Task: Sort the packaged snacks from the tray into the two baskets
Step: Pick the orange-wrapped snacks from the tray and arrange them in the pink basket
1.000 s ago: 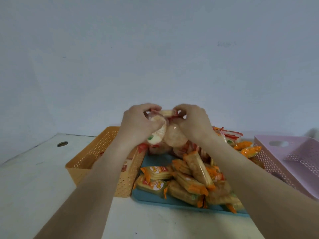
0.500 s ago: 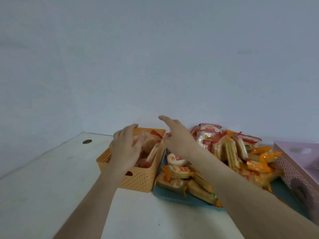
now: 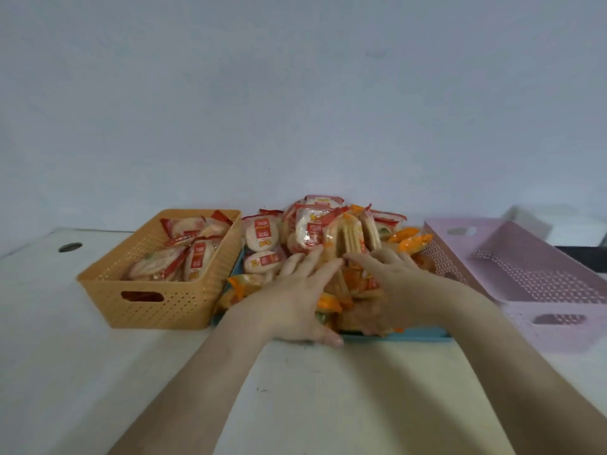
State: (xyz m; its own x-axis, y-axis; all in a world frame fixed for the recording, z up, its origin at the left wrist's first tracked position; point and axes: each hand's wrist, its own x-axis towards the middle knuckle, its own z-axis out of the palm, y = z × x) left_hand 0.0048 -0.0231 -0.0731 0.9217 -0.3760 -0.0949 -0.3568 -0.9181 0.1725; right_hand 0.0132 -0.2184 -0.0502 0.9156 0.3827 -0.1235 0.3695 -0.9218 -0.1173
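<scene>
Packaged snacks (image 3: pixel 312 224) lay heaped on one blue plastic tray (image 3: pixel 410 334) between orange lattice basket (image 3: pixel 164 307) and pink lattice basket (image 3: pixel 525 336). Left hand (image 3: pixel 295 300) and right hand (image 3: pixel 394 284), previously over the orange, lay flat on the heap, holding nothing.

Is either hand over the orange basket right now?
No, the left hand and the right hand both rest on the snack pile on the tray, beside the orange basket.
</scene>
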